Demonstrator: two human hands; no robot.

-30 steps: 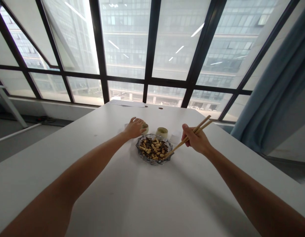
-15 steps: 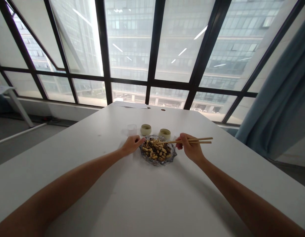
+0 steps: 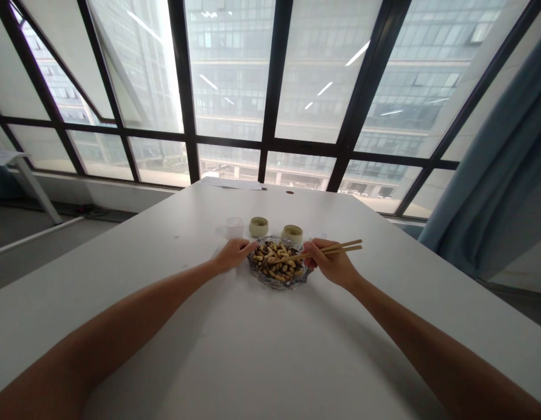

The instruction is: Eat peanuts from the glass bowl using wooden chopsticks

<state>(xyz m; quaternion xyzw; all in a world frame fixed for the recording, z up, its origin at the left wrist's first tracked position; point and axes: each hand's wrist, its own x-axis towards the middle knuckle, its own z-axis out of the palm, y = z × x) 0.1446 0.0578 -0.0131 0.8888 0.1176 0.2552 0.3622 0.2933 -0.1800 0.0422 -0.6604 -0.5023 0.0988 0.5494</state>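
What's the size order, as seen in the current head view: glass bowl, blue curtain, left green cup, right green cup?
1. Blue curtain
2. Glass bowl
3. Left green cup and right green cup, unranked: they look alike.

Bare desk point(image 3: 209, 361) is lying open on the near side of the bowl point(image 3: 279, 284), between the forearms. Two cups point(image 3: 259, 227) point(image 3: 292, 234) are blocking the bowl's far side, a narrow gap separating them. A clear container point(image 3: 234, 227) is standing left of the left cup. Beyond the cups, open desk is stretching to the far papers point(image 3: 231, 184).
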